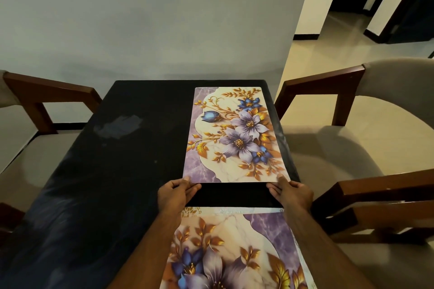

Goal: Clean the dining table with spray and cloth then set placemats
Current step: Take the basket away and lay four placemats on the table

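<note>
A floral placemat [237,134] with purple and blue flowers and gold leaves lies on the far right part of the black dining table [131,148]. My left hand [175,195] pinches its near left corner, thumb on top. My right hand [292,191] pinches its near right corner the same way. A second floral placemat [234,248] lies on the near right part of the table, under my forearms. A strip of bare black table separates the two mats.
A damp smear [117,125] shows on the table's left half. Wooden chairs with beige cushions stand at the left [35,110] and the right [347,124]. A grey wall sits behind the table, and a tiled hallway opens at the far right.
</note>
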